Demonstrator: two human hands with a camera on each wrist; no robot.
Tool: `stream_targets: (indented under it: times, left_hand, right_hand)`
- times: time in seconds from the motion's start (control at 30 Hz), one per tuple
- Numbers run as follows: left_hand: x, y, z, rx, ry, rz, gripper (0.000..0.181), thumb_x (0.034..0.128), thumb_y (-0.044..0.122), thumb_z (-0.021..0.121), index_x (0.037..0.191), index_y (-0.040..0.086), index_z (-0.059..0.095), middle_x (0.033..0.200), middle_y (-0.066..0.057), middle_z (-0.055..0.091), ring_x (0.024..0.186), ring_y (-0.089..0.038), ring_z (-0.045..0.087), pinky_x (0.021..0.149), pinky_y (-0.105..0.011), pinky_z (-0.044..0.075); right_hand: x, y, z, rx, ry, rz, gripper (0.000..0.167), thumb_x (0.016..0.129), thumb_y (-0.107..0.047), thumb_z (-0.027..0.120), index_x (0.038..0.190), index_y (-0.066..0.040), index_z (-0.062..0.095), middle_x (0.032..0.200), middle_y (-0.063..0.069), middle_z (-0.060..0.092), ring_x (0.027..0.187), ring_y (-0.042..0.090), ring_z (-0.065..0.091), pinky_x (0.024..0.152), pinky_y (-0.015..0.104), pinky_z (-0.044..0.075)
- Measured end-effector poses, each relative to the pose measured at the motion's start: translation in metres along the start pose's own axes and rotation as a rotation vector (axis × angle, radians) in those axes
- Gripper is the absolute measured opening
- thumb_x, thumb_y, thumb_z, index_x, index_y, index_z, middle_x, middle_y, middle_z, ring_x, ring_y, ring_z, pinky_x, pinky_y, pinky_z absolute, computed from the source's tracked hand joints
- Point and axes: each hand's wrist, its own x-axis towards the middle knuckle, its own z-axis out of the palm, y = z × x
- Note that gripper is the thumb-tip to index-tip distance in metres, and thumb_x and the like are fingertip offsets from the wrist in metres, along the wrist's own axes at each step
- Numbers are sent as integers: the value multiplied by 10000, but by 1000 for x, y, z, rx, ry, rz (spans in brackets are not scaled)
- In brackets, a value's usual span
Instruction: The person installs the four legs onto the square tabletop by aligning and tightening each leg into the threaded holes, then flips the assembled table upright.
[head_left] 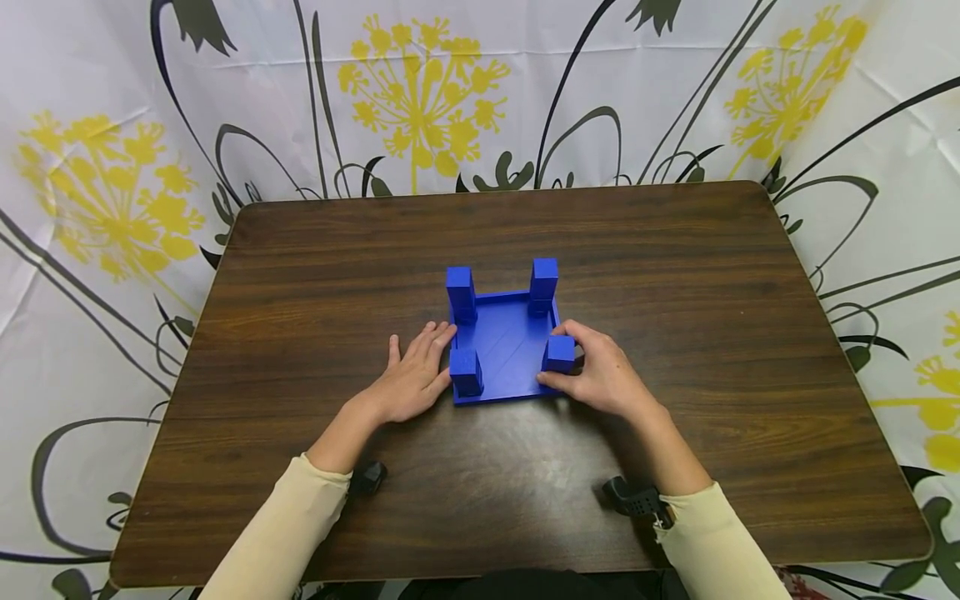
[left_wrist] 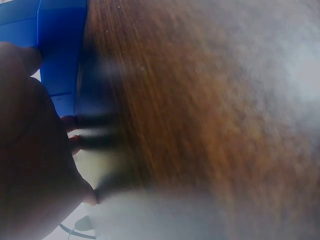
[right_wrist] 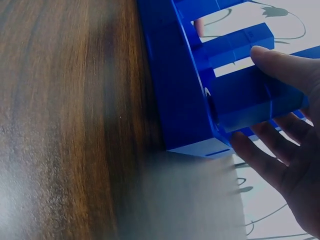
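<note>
A shallow blue square tray (head_left: 508, 346) lies on the table, with a square blue post standing at each corner. My right hand (head_left: 603, 371) holds the near right post (head_left: 559, 354) between thumb and fingers. In the right wrist view the thumb (right_wrist: 280, 62) lies along one face of that post (right_wrist: 245, 97), the fingers along the opposite side. Flat and spread, my left hand (head_left: 412, 379) rests at the tray's left edge, next to the near left post (head_left: 467, 372). The far left post (head_left: 461, 292) and far right post (head_left: 543, 283) stand untouched.
The brown wood-grain table (head_left: 337, 267) has rounded corners. Behind and beside it hangs a white cloth (head_left: 270, 92) printed with yellow and grey plants. Dark straps are on both wrists, the right one (head_left: 637, 500) near the table's front.
</note>
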Motion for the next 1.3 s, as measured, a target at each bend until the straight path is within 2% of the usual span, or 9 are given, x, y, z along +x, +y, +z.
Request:
stream_targets:
  times: [0.1, 0.2, 0.27, 0.4, 0.6, 0.7, 0.9, 1.17, 1.3]
  left_hand:
    - [1, -2, 2, 2, 4, 1, 662, 1055, 492, 239, 1582, 172, -3, 1638, -117, 46, 1495, -295, -21, 1053, -703, -81]
    - [1, -2, 2, -1, 3, 1, 663, 1054, 499, 230, 1582, 175, -6, 1639, -112, 43, 1496, -290, -24, 1054, -701, -83]
    - [0, -1, 1, -9, 5, 3, 660, 1057, 482, 250, 1582, 167, 4, 1637, -119, 49, 1495, -299, -19, 1051, -705, -81]
    - [0, 1, -1, 6, -4, -5, 648, 1065, 440, 279, 1582, 167, -1, 1639, -109, 44, 1496, -293, -17, 1055, -704, -72]
    - [0, 2, -2, 7, -5, -5, 652, 1063, 444, 288, 1582, 168, 4, 1639, -110, 48, 1495, -298, -12, 1054, -706, -72]
    - [0, 1, -1, 1, 5, 2, 649, 1062, 452, 273, 1581, 159, 17, 1636, -118, 64, 1495, -306, 1, 1052, -709, -68]
    - [0, 1, -1, 2, 4, 1, 648, 1062, 449, 275, 1580, 154, 21, 1634, -128, 64, 1493, -317, 0, 1050, -711, -69]
    - [0, 2, -2, 15, -8, -8, 644, 1067, 408, 309, 1580, 162, 6, 1637, -121, 44, 1494, -315, -16, 1047, -715, -73]
    - [0, 1, -2, 13, -8, -10, 646, 1066, 391, 327, 1580, 164, 7, 1638, -117, 43, 1494, -308, -18, 1048, -715, -71]
  right_hand:
    - [-1, 0, -2, -20, -9, -8, 499, 741, -291, 877, 1148, -165, 619, 1114, 22, 667, 876, 219, 636, 735, 411, 515]
    - [-1, 2, -6, 12, -39, -32, 554, 748, -266, 876, 1225, -177, 609, 1218, 31, 643, 1010, 212, 617, 795, 416, 516]
    - [-1, 4, -8, 58, -68, -52, 596, 757, -214, 871, 1277, -171, 585, 1267, 62, 625, 1131, 214, 585, 858, 435, 508]
    - [-2, 5, -14, 162, -139, -83, 663, 786, -84, 828, 1370, -161, 522, 1291, 118, 609, 1246, 248, 525, 934, 512, 462]
    - [-2, 7, -17, 274, -261, -135, 721, 819, 105, 651, 1451, -166, 437, 1384, 67, 553, 1360, 202, 405, 1087, 540, 307]
    - [-2, 8, -17, 322, -288, -164, 732, 804, 173, 579, 1451, -137, 433, 1406, 56, 534, 1363, 191, 401, 1114, 499, 278]
    - [-2, 7, -16, 398, -305, -163, 653, 830, 203, 568, 1412, -76, 472, 1379, 74, 554, 1315, 219, 470, 1076, 493, 339]
    - [-1, 8, -15, 365, -299, -135, 523, 882, 96, 643, 1360, -76, 520, 1312, 138, 585, 1262, 200, 510, 1048, 464, 385]
    - [-1, 9, -15, 348, -275, -122, 476, 881, 61, 671, 1327, -45, 541, 1284, 109, 600, 1238, 203, 528, 1028, 446, 412]
